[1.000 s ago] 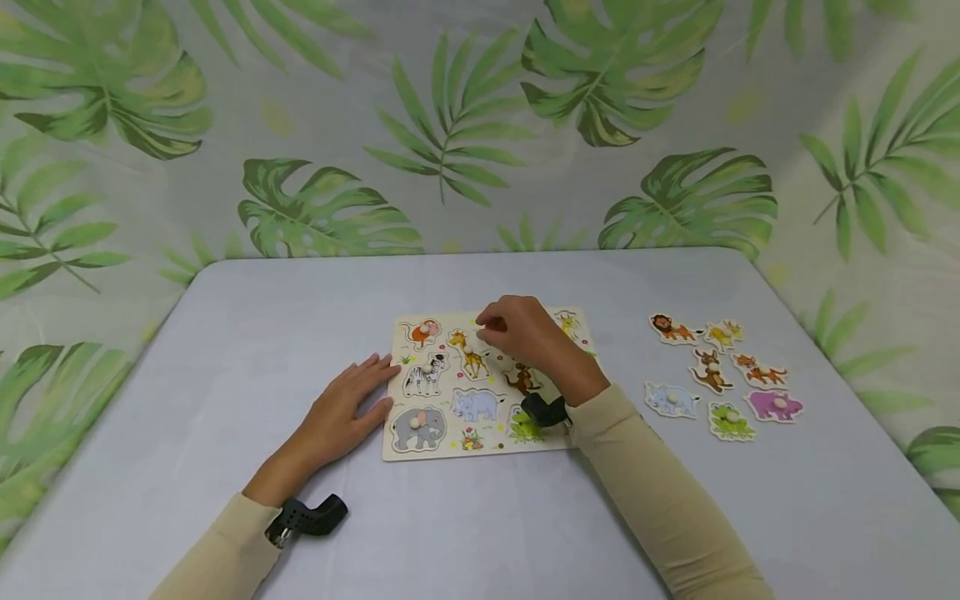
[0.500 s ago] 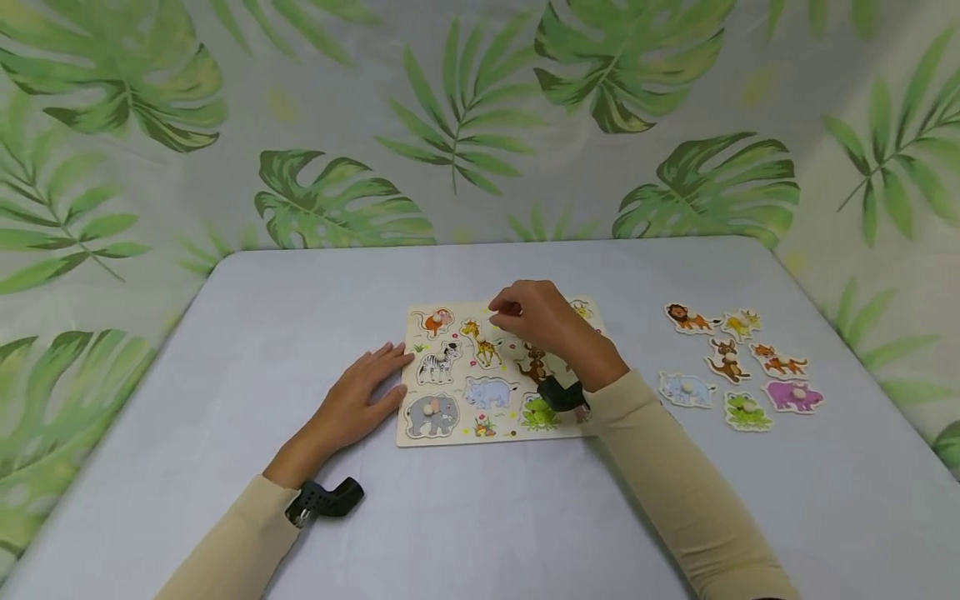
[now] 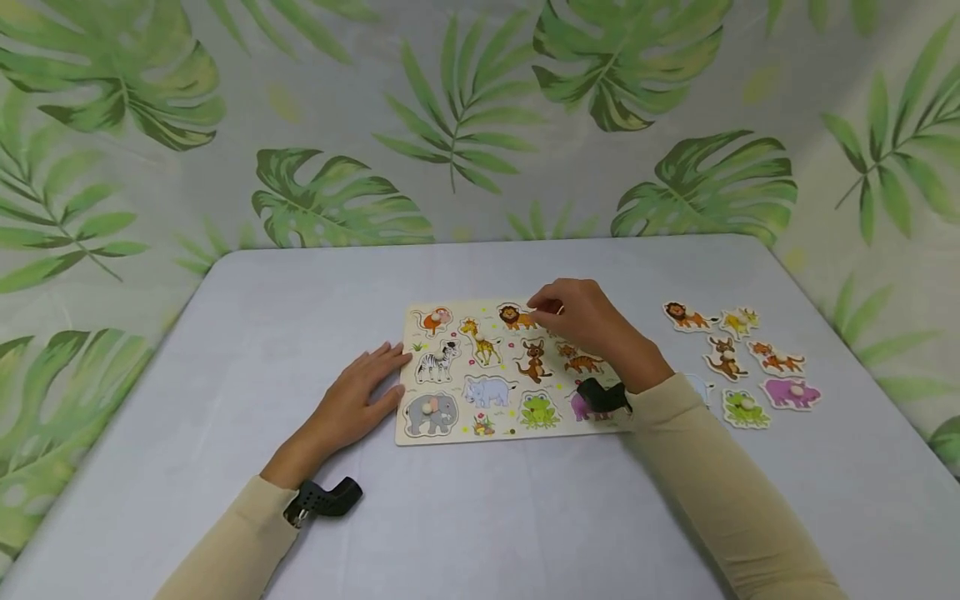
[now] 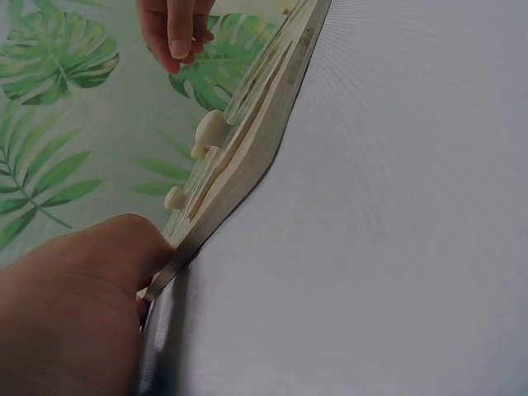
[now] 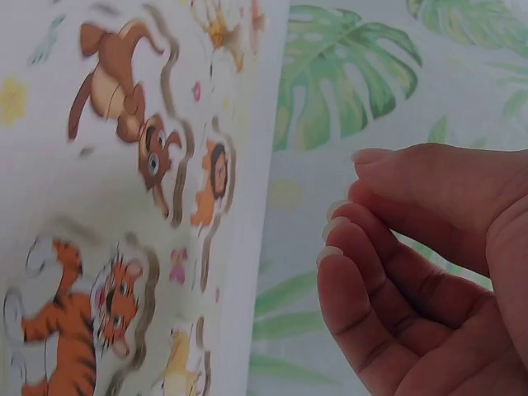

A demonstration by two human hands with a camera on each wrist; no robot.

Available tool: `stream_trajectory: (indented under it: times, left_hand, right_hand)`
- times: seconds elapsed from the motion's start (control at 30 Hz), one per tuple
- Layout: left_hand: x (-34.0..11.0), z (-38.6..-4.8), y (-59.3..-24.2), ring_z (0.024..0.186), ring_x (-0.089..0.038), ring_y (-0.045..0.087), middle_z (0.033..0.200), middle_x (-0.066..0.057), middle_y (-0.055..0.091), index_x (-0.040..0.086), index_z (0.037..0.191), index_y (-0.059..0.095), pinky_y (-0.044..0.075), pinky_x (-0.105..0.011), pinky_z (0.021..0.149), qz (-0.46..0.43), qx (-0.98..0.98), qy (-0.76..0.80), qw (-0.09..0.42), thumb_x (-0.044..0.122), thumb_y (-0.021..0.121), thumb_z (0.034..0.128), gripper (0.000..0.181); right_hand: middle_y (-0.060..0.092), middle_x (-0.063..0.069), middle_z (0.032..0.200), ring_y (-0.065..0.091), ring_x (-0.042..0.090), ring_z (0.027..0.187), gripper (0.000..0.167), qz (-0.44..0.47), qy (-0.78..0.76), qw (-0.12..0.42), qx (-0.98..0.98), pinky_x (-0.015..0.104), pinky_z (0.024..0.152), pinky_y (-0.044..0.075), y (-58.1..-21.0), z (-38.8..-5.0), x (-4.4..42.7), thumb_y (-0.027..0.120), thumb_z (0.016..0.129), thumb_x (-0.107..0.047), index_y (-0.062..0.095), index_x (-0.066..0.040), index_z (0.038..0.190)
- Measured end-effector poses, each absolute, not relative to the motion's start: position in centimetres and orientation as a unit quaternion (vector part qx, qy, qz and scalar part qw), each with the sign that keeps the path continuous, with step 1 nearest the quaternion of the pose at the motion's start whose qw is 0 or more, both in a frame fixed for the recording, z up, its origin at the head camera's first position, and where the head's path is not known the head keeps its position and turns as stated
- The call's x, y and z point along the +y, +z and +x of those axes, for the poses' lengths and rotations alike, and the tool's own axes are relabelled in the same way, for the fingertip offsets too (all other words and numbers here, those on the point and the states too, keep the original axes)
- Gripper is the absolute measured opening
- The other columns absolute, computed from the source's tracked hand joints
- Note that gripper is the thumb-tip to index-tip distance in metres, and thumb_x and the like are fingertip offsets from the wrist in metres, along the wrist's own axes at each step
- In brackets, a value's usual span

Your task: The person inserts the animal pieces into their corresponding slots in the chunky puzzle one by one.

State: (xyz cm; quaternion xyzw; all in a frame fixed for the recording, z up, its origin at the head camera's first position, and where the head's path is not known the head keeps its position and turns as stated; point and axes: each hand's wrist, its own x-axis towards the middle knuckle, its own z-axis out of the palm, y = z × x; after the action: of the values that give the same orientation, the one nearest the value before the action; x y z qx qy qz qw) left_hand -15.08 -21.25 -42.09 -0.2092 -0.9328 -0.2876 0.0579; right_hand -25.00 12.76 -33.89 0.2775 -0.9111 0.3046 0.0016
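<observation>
The puzzle board (image 3: 468,437) lies flat in the head view. Knobbed elephant (image 3: 441,415), zebra (image 3: 435,367), giraffe (image 3: 481,346) and monkey (image 3: 431,323) pieces sit in it; the lion picture (image 3: 513,316), kangaroo picture (image 3: 535,362), rhino picture (image 3: 487,392) and frog picture (image 3: 538,410) show no knobs. My left hand (image 3: 352,407) touches the board's left edge, fingers extended. Above its upper right part hovers my right hand (image 3: 588,323), hiding that corner. In the right wrist view the right hand (image 5: 429,264) has loosely curved fingers, a gap below the thumb, and holds nothing.
Right of the board lie loose pieces: a lion (image 3: 686,317), yellow animal (image 3: 740,322), kangaroo (image 3: 725,359), tiger (image 3: 777,359), hippo (image 3: 791,393), frog (image 3: 746,409) and a blue piece (image 3: 701,388) partly behind my right sleeve. A leaf-patterned cloth (image 3: 480,125) stands behind the table.
My right hand has moved right across the board, uncovering the lion picture and tiger picture. My left hand keeps its place at the board's left edge.
</observation>
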Motion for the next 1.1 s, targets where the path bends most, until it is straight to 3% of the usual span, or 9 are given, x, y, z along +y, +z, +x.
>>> stream_trajectory:
  times: [0.57,1.1]
  left_hand:
    - [-21.5,-14.9,-42.2,0.143,-0.029,0.026,0.152,-0.007,0.038,0.012,0.144,0.047,0.017,-0.047,0.119,-0.209,-0.932,-0.289,0.062,0.029,0.056,0.0975,0.05]
    - [-21.3,-15.0,-42.2,0.143,-0.028,0.027,0.152,-0.007,0.038,0.011,0.143,0.047,0.017,-0.047,0.119,-0.211,-0.934,-0.281,0.069,0.027,0.057,0.0971,0.05]
  right_hand:
    - [0.068,0.011,0.096,0.064,0.026,0.088,0.022,0.249,0.295,0.028,-0.922,0.043,0.074,0.055,-34.2,-25.0,18.1,0.067,0.092,-0.015,0.071,-0.002,0.109]
    - [0.07,0.015,0.103,0.064,0.031,0.093,0.029,0.173,0.288,0.048,-0.941,0.048,0.077,0.054,-33.3,-25.3,22.9,0.065,0.094,-0.024,0.07,-0.004,0.113]
